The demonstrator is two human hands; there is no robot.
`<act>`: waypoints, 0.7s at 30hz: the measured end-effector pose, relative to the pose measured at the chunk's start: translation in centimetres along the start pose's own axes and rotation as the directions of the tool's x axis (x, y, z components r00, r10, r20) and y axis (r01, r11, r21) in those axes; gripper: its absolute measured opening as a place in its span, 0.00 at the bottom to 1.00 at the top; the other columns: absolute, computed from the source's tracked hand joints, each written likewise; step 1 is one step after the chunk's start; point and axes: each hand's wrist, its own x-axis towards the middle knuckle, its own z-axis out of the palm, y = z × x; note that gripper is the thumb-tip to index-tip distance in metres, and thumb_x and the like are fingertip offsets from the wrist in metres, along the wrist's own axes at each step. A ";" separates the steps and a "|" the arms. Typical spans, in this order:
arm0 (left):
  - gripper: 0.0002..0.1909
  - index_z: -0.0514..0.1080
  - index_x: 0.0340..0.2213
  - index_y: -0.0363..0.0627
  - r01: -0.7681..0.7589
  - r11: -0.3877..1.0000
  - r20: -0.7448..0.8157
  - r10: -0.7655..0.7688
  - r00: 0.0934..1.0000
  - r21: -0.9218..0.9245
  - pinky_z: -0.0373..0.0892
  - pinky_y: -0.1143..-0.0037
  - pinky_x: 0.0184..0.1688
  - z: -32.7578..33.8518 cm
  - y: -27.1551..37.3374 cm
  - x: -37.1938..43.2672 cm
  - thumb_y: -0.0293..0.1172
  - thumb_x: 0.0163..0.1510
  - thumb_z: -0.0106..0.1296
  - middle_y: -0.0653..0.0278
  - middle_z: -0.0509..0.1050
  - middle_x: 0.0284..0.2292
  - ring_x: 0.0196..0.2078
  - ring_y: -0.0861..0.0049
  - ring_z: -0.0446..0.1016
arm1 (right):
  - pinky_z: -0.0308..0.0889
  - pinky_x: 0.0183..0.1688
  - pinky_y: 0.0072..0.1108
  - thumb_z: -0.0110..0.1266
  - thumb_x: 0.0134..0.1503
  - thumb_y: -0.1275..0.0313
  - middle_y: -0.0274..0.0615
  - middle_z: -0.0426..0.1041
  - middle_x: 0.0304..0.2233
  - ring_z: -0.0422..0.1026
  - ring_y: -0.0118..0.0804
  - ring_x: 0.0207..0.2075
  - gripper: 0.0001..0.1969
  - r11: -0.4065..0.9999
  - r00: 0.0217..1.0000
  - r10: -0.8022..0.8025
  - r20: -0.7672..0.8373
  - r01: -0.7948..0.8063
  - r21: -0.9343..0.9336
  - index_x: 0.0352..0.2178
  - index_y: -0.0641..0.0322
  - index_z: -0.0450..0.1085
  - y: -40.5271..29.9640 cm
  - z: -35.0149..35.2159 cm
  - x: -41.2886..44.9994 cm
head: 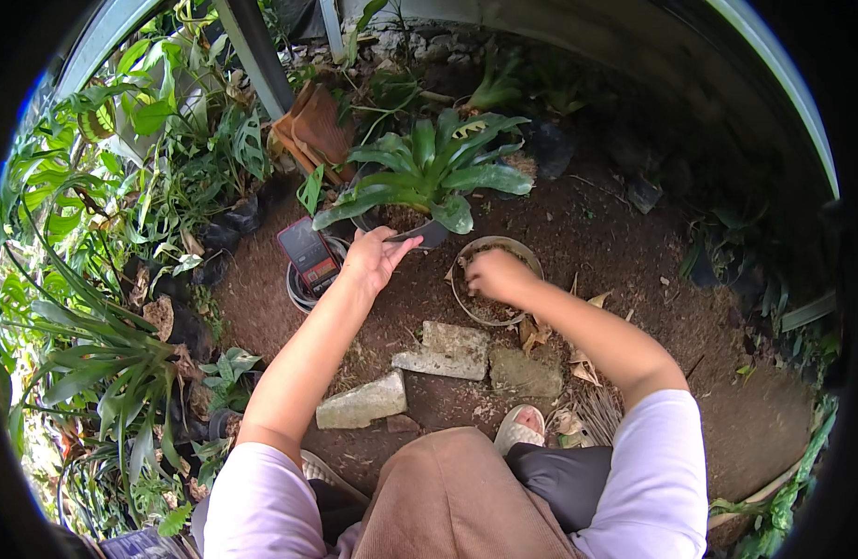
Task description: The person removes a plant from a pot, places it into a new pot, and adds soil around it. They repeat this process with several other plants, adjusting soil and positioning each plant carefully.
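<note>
A broad-leaved green rosette plant, perhaps a bromeliad [429,168], stands in a dark round pot [429,234] in front of me. My left hand [380,257] is at the near rim of that pot, its thumb side on the rim and its fingers stretched out beneath. To the right, my right hand [497,276] reaches into a round pale-rimmed pot [535,262] of soil and plant debris. The fingers of that hand are bent, slightly blurred and partly hidden, so I cannot tell whether they hold any of it.
Left of the potted plant, a red-edged device [308,251] leans in a round container [294,288]. Concrete blocks [457,349] lie between the pots and my feet. Dense foliage [107,363] lines the left, a metal post [257,63] rises behind, and dry leaves [537,335] lie near the pale-rimmed pot.
</note>
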 end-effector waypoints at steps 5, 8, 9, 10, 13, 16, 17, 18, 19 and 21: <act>0.21 0.42 0.49 0.27 -0.023 1.000 0.042 0.022 0.999 0.021 0.78 0.72 0.36 -1.0 0.5 -0.3 0.20 0.57 0.35 0.29 0.62 0.44 0.41 0.42 0.71 | 0.68 0.32 0.32 0.58 0.48 0.61 0.49 0.75 0.27 0.74 0.41 0.28 0.14 0.938 0.926 0.303 0.226 -0.332 0.102 0.29 0.62 0.76 5.8 -6.6 -7.5; 0.20 0.44 0.47 0.20 -0.054 0.996 0.016 0.053 0.998 0.070 0.77 0.73 0.37 -1.1 0.1 -0.5 0.21 0.58 0.35 0.29 0.64 0.42 0.41 0.43 0.72 | 0.65 0.26 0.34 0.57 0.47 0.52 0.46 0.75 0.24 0.74 0.40 0.27 0.23 0.910 0.779 0.401 0.483 -0.276 -0.311 0.29 0.66 0.75 10.0 -4.5 -10.1; 0.19 0.45 0.46 0.21 -0.033 0.997 0.023 0.031 0.999 0.073 0.77 0.74 0.37 -1.1 0.1 -0.5 0.21 0.58 0.35 0.30 0.65 0.41 0.41 0.45 0.72 | 0.66 0.26 0.33 0.58 0.46 0.52 0.46 0.75 0.26 0.74 0.40 0.29 0.23 0.868 0.736 0.469 0.488 -0.487 -0.100 0.31 0.65 0.74 10.7 -2.8 -10.2; 0.19 0.45 0.46 0.21 -0.017 0.996 0.033 0.014 0.999 0.086 0.77 0.74 0.36 -1.1 -0.2 -0.4 0.21 0.58 0.35 0.30 0.65 0.40 0.41 0.45 0.72 | 0.67 0.27 0.32 0.59 0.46 0.51 0.46 0.75 0.27 0.75 0.41 0.31 0.24 0.747 0.686 0.521 0.508 -0.654 0.117 0.33 0.63 0.74 11.1 -1.0 -10.1; 0.18 0.47 0.45 0.21 -0.001 0.990 0.036 -0.004 0.999 0.138 0.78 0.75 0.34 -1.3 -1.0 0.0 0.22 0.58 0.36 0.32 0.66 0.39 0.40 0.48 0.73 | 0.71 0.34 0.28 0.59 0.45 0.53 0.47 0.74 0.34 0.74 0.42 0.36 0.27 -0.062 0.536 0.438 0.722 -0.783 0.619 0.40 0.61 0.68 10.2 4.3 -9.6; 0.32 0.38 0.53 0.40 0.052 0.994 -0.052 -0.047 0.998 0.101 0.78 0.72 0.30 -1.5 -2.3 1.0 0.17 0.51 0.40 0.30 0.65 0.40 0.35 0.47 0.75 | 0.68 0.49 0.33 0.52 0.46 0.69 0.52 0.70 0.37 0.71 0.47 0.40 0.15 -0.415 0.482 0.407 0.776 -0.659 0.627 0.35 0.68 0.65 8.1 8.1 -7.4; 0.35 0.35 0.55 0.40 0.020 0.989 0.005 -0.021 1.000 0.147 0.78 0.72 0.30 -1.8 -2.9 1.3 0.17 0.51 0.41 0.29 0.65 0.39 0.34 0.46 0.75 | 0.67 0.49 0.40 0.47 0.46 0.76 0.52 0.68 0.34 0.70 0.51 0.42 0.09 -0.466 0.490 0.451 0.746 -0.583 0.665 0.31 0.69 0.63 7.5 8.8 -7.0; 0.33 0.38 0.54 0.39 0.008 0.989 -0.011 -0.006 1.000 0.144 0.78 0.73 0.30 -1.9 -4.0 1.4 0.18 0.50 0.41 0.29 0.65 0.39 0.34 0.46 0.75 | 0.67 0.48 0.42 0.45 0.47 0.79 0.51 0.68 0.32 0.70 0.53 0.42 0.06 -0.512 0.504 0.414 0.759 -0.560 0.651 0.29 0.69 0.63 7.6 8.7 -6.7; 0.31 0.40 0.52 0.37 -0.011 0.986 -0.073 0.024 0.997 0.165 0.78 0.73 0.29 -2.0 -5.0 1.5 0.18 0.50 0.42 0.30 0.65 0.38 0.34 0.46 0.75 | 0.68 0.47 0.44 0.43 0.47 0.81 0.51 0.67 0.31 0.70 0.55 0.41 0.04 -0.560 0.518 0.376 0.768 -0.534 0.634 0.27 0.69 0.62 7.6 8.5 -6.7; 0.26 0.45 0.48 0.35 0.057 0.985 -0.021 -0.054 0.998 0.165 0.78 0.74 0.28 -2.6 -5.9 1.9 0.19 0.50 0.42 0.31 0.65 0.38 0.34 0.45 0.74 | 0.70 0.45 0.44 0.42 0.47 0.81 0.53 0.67 0.31 0.70 0.56 0.41 0.03 -0.566 0.528 0.359 0.770 -0.532 0.629 0.26 0.71 0.62 8.3 7.5 -7.1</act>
